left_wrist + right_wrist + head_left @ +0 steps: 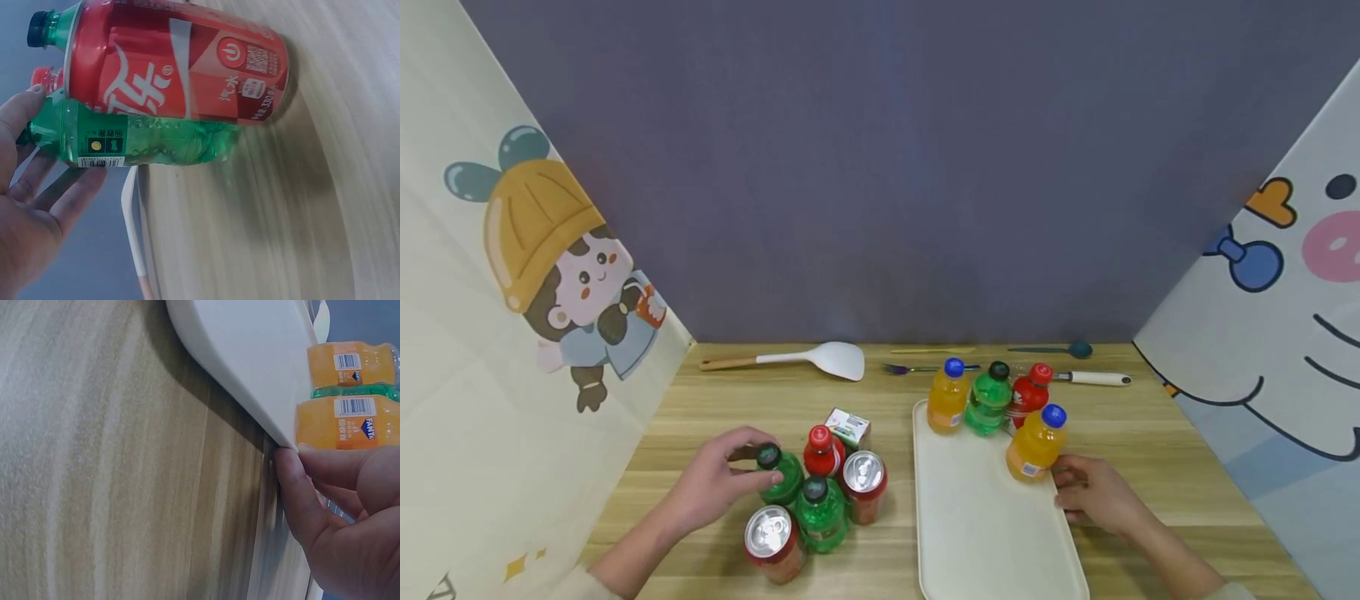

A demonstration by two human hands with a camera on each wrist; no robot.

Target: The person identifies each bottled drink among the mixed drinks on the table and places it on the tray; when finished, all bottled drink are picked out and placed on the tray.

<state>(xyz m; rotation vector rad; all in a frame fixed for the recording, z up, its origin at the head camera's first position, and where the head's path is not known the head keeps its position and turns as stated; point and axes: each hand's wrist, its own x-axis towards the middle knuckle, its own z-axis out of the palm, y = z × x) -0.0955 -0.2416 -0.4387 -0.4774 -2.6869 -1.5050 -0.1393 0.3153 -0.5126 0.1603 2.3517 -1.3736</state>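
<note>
A wooden table (1150, 442) is seen from above, with both forearms reaching in from the near edge. The left hand (718, 479) is curled around the upper part of a green bottle (781, 475), thumb and fingers closed on it just under its black cap. From the left wrist, the fingers (75, 190) are seen lying against the bottle's label.

This bottle stands in a tight cluster at the left of the table: a red bottle (823, 452) just behind and to its right, a second green bottle (822, 514) in front, a red can (863, 486) to the right, a nearer red can (772, 543) at the front, and a small carton (848, 427) at the back.

The right hand (1093, 493) rests at the right edge of a cream tray (977, 533), fingers bent and touching the base of an orange bottle (1036, 446) that stands on the tray; a full grip cannot be told. From the right wrist, a fingertip (289, 462) is seen against the tray's rim.

At the tray's far end another orange bottle (947, 398), a green one (989, 400) and a red one (1028, 396) stand side by side. Farther back lie a white spatula (820, 358) and other utensils (1075, 367).
</note>
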